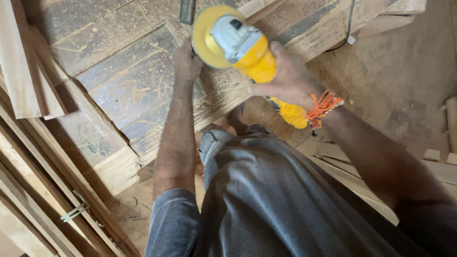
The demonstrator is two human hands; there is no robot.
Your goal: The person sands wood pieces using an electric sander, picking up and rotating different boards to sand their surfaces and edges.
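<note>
Yellow angle grinder [247, 52], grey-capped head

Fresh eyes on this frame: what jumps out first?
The yellow angle grinder at top centre, disc side up, gripped around its body by the right hand, which wears an orange thread band at the wrist. The left hand rests at the disc's left edge, over a worn wooden workbench covered in sawdust. Pale wooden planks are stacked along the left side.
</note>
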